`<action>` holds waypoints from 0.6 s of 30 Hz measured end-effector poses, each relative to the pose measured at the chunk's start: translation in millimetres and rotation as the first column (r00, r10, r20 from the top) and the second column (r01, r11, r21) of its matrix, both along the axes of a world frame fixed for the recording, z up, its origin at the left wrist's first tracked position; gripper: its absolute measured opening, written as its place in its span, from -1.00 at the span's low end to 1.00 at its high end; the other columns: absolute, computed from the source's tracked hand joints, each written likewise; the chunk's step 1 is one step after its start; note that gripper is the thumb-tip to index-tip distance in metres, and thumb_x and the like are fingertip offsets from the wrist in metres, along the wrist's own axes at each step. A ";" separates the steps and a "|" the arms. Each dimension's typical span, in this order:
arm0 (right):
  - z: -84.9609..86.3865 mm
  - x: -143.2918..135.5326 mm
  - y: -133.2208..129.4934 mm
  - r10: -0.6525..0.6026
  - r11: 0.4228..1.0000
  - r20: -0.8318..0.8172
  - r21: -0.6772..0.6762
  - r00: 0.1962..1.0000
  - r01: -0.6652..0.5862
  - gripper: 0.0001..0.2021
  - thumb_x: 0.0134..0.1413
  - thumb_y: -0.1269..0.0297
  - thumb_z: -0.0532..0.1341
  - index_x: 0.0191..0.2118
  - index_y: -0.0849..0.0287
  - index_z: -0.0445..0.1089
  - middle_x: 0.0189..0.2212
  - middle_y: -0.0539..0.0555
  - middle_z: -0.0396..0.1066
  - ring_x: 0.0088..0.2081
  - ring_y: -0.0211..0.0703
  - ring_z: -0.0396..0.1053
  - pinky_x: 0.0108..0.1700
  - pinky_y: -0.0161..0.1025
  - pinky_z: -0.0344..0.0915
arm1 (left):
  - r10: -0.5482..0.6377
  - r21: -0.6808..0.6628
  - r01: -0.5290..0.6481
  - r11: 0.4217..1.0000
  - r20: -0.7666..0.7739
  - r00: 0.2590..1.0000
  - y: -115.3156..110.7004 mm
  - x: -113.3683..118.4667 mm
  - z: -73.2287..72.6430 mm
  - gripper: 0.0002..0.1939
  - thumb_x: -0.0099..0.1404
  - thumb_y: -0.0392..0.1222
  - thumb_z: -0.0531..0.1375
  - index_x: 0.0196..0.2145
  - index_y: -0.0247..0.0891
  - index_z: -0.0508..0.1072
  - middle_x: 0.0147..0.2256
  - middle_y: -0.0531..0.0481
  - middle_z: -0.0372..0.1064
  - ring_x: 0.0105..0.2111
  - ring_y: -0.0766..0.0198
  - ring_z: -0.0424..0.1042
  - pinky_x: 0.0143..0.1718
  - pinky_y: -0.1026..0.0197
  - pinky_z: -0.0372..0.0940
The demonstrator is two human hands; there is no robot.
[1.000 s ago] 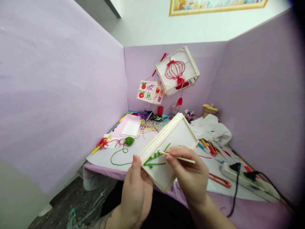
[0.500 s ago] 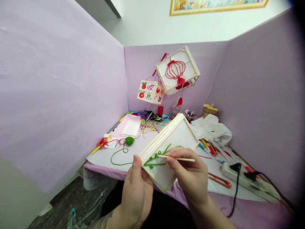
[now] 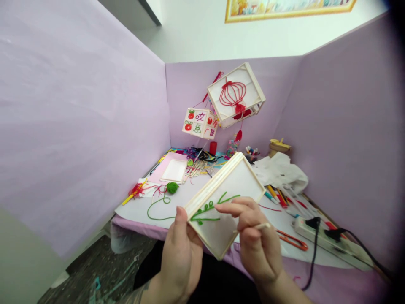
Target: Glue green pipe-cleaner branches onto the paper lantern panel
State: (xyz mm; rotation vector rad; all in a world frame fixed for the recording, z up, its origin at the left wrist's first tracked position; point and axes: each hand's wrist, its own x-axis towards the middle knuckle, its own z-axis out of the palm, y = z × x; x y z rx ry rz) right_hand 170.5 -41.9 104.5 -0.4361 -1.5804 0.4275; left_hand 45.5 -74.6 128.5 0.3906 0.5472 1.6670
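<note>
My left hand [image 3: 182, 253] grips the lower left corner of a white panel box with a pale wooden frame [image 3: 240, 177], held tilted above the table's front edge. Green yarn [image 3: 207, 207] lies on the panel as a branch with small loops for leaves. In my right hand [image 3: 257, 236] a thin wooden stick [image 3: 262, 226] is tucked between the fingers, while the stretched index fingertip is at the yarn loops. From the panel's corner the strand runs left to a green yarn ball [image 3: 172, 188] on the table.
Two decorated lanterns, a large one [image 3: 237, 95] and a small one [image 3: 200, 123], hang at the back. To the right lie an orange utility knife [image 3: 291, 240], a power strip [image 3: 311, 232] with cables, markers [image 3: 278, 196] and white cloth [image 3: 281, 171]. A white framed panel [image 3: 174, 169] lies left.
My right hand has turned and drawn the stick back from the panel into its fingers. Its index finger now reaches out to the yarn. My left hand keeps its hold.
</note>
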 end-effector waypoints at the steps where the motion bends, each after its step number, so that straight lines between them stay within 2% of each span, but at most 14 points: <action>1: 0.5 1.0 -2.4 -0.037 0.998 0.096 0.046 0.995 0.033 -0.69 0.35 0.11 -0.04 -0.32 0.09 0.32 -0.20 0.14 0.49 -0.14 0.01 0.29 -0.09 0.01 0.25 | 0.005 0.002 -0.005 1.000 -0.003 1.000 -0.2 -0.1 0.3 -0.52 0.34 -0.07 0.13 0.16 -0.32 0.33 0.01 -0.23 0.45 0.07 0.00 0.38 0.16 -0.03 0.22; 3: 3.0 1.7 -5.5 -0.079 0.992 0.228 0.109 0.971 0.055 -0.70 0.36 0.15 -0.06 -0.11 0.11 0.38 -0.29 0.15 0.48 -0.11 0.04 0.28 -0.09 0.00 0.26 | 0.023 0.014 -0.023 1.000 -0.006 1.000 -0.7 -0.4 0.3 -0.52 0.35 -0.09 0.12 0.16 -0.32 0.32 0.01 -0.23 0.45 0.08 0.01 0.38 0.17 -0.03 0.22; 6: 7.7 -0.3 -6.2 -0.095 0.988 0.297 0.148 0.950 0.053 -0.61 0.35 0.20 -0.06 0.15 0.21 0.29 -0.47 0.11 0.37 -0.16 0.03 0.31 -0.16 -0.06 0.29 | 0.057 0.025 -0.057 0.998 -0.003 0.998 -1.5 -1.8 -0.3 -0.52 0.35 -0.09 0.12 0.17 -0.31 0.31 0.03 -0.22 0.43 0.09 0.02 0.36 0.18 -0.01 0.20; 8: 9.0 -2.7 -5.5 -0.078 0.990 0.295 0.134 0.952 0.039 -0.60 0.35 0.20 -0.05 0.17 0.21 0.30 -0.49 0.10 0.36 -0.19 0.02 0.32 -0.17 -0.07 0.29 | 0.060 0.013 -0.059 0.998 -0.003 0.998 -1.5 -2.7 -0.4 -0.53 0.35 -0.09 0.11 0.17 -0.30 0.32 0.03 -0.21 0.43 0.09 0.02 0.36 0.18 -0.01 0.20; 10: 8.5 -4.9 -4.5 -0.024 0.998 0.250 0.056 0.968 0.011 -0.63 0.35 0.17 -0.04 0.08 0.16 0.38 -0.45 0.11 0.40 -0.18 0.02 0.32 -0.15 -0.06 0.28 | 0.045 0.001 -0.045 0.999 -0.003 0.999 -0.9 -2.9 0.1 -0.52 0.35 -0.08 0.11 0.17 -0.30 0.32 0.03 -0.21 0.43 0.09 0.01 0.36 0.18 -0.02 0.20; 12: 7.7 -5.9 -3.3 0.051 0.997 0.084 -0.060 0.995 -0.047 -0.68 0.35 0.14 -0.04 -0.15 0.09 0.44 -0.37 0.12 0.47 -0.18 0.01 0.31 -0.13 -0.05 0.26 | 0.029 0.008 -0.029 1.000 0.001 1.000 -0.2 -2.2 1.0 -0.52 0.36 -0.07 0.11 0.17 -0.30 0.32 0.04 -0.21 0.42 0.10 0.00 0.35 0.18 -0.03 0.20; 14: 8.3 -4.4 -1.5 0.111 0.981 -0.184 -0.137 0.977 -0.137 -0.67 0.35 0.14 -0.03 -0.38 0.08 0.34 -0.30 0.11 0.53 -0.24 -0.04 0.31 -0.17 -0.07 0.26 | 0.022 0.030 -0.022 0.999 0.010 1.000 0.6 -1.4 2.0 -0.53 0.36 -0.06 0.09 0.16 -0.30 0.33 0.03 -0.21 0.43 0.11 0.00 0.35 0.18 -0.03 0.20; 16: 10.8 0.7 1.0 0.133 0.968 -0.407 -0.142 0.904 -0.207 -0.68 0.34 0.17 -0.02 -0.45 0.10 0.26 -0.31 0.10 0.54 -0.32 -0.08 0.32 -0.25 -0.13 0.25 | 0.027 0.042 -0.028 0.999 0.020 0.999 1.9 -2.1 2.1 -0.54 0.37 -0.07 0.08 0.15 -0.32 0.34 0.02 -0.22 0.44 0.10 0.01 0.35 0.19 -0.02 0.19; 18: 14.2 9.9 5.4 0.104 0.971 -0.501 -0.137 0.859 -0.198 -0.73 0.31 0.22 0.03 -0.43 0.12 0.29 -0.36 0.08 0.52 -0.31 -0.09 0.37 -0.24 -0.15 0.26 | 0.050 0.040 -0.051 0.998 0.026 0.998 4.8 -5.7 0.4 -0.56 0.37 -0.07 0.08 0.13 -0.32 0.36 0.00 -0.22 0.46 0.10 0.03 0.36 0.19 0.00 0.19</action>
